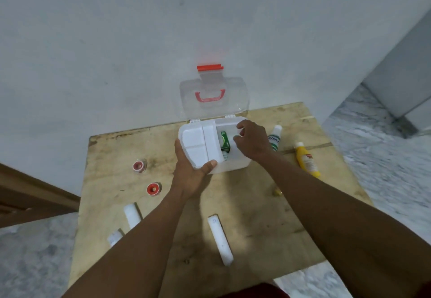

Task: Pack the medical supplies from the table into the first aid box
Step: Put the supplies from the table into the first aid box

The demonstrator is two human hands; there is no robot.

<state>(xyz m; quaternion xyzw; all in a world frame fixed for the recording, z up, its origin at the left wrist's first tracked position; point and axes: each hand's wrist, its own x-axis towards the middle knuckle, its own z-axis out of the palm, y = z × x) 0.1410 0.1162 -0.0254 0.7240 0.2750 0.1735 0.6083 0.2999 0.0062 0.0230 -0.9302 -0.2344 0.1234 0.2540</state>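
First aid box [233,165] sits open at table [256,216] rear. L hand [190,174] grips its white tray [198,143]; R hand [250,142] curled inside, hold unclear. Green box [225,141] within, bottle [274,138] beside; labels unreadable.

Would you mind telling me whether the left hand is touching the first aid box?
Touching. The head view shows the left hand wrapped around the near left corner of the first aid box, its thumb pressed on the white tray's edge.

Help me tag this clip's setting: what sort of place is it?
Probably a plain room indoors, perhaps in a home: a worn plywood table stands against a bare white wall on a marble-patterned floor.
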